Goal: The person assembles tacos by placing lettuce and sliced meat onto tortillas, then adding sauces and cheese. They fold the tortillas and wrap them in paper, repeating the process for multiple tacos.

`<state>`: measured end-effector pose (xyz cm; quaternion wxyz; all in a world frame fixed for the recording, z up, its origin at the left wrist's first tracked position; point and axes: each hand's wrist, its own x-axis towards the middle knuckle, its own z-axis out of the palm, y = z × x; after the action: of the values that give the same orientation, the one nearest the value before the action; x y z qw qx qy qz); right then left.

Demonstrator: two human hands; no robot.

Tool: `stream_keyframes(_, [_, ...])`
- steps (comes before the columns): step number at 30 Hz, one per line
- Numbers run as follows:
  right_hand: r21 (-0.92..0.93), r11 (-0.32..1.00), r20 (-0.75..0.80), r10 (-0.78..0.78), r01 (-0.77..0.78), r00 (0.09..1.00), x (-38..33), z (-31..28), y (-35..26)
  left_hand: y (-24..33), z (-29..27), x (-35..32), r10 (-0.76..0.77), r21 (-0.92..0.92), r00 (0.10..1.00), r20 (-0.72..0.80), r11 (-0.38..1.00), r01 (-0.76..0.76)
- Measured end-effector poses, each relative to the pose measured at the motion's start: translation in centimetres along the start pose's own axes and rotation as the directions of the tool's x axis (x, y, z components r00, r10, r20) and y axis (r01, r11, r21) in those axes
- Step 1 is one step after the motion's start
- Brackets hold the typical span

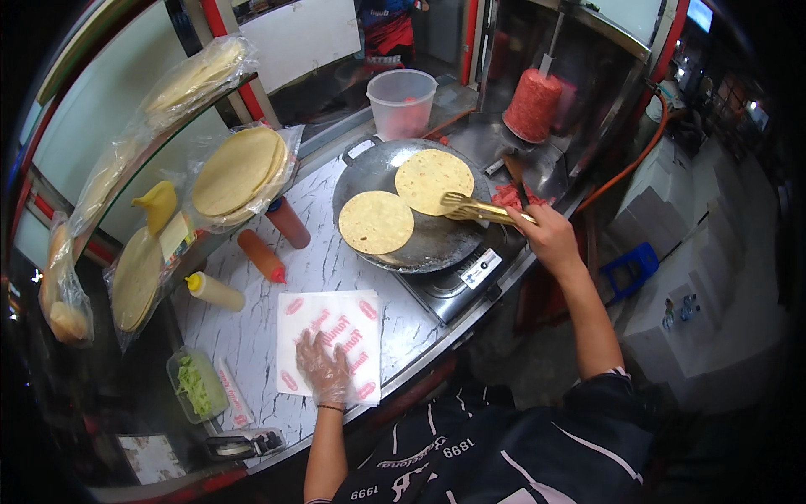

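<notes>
My left hand (323, 367), in a clear plastic glove, lies with its fingers spread on white wrapping paper (300, 306) printed in red. My right hand (547, 235) is closed round the handle of gold-coloured tongs (487, 211). The tips of the tongs are at the edge of one round flatbread (426, 175) on a dark round griddle pan (445, 246). A second flatbread (376, 223) lies beside it, nearer to me and to the left. Under the pan stands a gas stove (449, 294). I cannot tell whether the tongs grip the bread.
A cone of red meat (532, 107) stands on a spit at the back right. Bagged flatbreads (235, 172) sit on the left shelves. Sauce bottles (262, 256), a tub of shredded greens (195, 386) and a translucent bucket (401, 105) surround the work area. A person (386, 34) stands beyond.
</notes>
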<state>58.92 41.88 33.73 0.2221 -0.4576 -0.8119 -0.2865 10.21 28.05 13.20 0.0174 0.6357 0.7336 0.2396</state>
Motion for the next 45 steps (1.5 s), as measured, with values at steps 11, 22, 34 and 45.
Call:
stream_keyframes(11, [0.305,0.947,0.061,0.085,-0.099,0.995,8.6,-8.4,-2.0,-1.9,0.5,-0.4,-0.021,-0.247,0.999,-0.030,0.969,0.013])
stream_keyframes(22, [0.731,0.474,0.495,0.129,-0.492,0.859,7.1,-2.7,-14.6,-6.9,-5.5,1.8,0.069,-0.536,0.786,0.614,-0.695,0.479])
stream_keyframes(34, [0.344,0.824,0.219,0.396,-0.451,0.892,3.8,3.2,-6.2,-9.7,-6.7,4.7,-0.252,-0.941,0.956,0.149,0.261,0.215])
stream_keyframes(45, [0.319,0.945,-0.026,-0.070,0.074,0.997,0.8,-1.5,-1.8,-5.6,-7.4,-1.7,0.022,0.129,1.000,0.016,0.991,-0.024])
